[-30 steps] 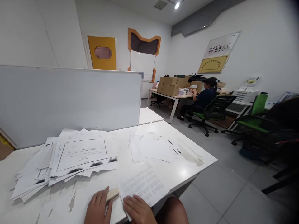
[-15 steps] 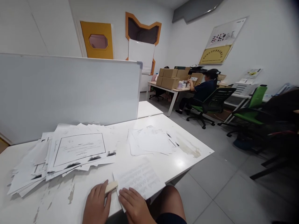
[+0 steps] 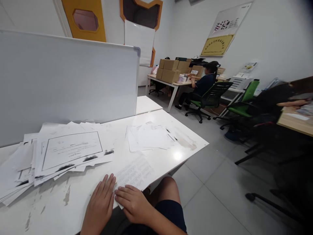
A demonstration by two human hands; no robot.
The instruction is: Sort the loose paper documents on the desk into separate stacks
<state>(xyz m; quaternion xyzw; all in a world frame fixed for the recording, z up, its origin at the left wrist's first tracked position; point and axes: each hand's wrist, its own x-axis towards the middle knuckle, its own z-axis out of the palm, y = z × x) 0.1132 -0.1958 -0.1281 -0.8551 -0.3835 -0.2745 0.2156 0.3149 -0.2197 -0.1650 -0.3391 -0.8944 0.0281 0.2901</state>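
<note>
Printed sheet (image 3: 134,174) lies under both flat, released hands, a paper pile (image 3: 56,153) just left.

The print on the sheet (image 3: 135,173) under both hands is too blurred to read. The left hand (image 3: 100,205) covers the sheet's near-left corner, and its wrist runs off the frame at 6 o'clock. The paper pile (image 3: 36,160) is cut by the edge at 9 o'clock. The face of the seated person (image 3: 202,85) at 1 o'clock is too small to tell
</note>
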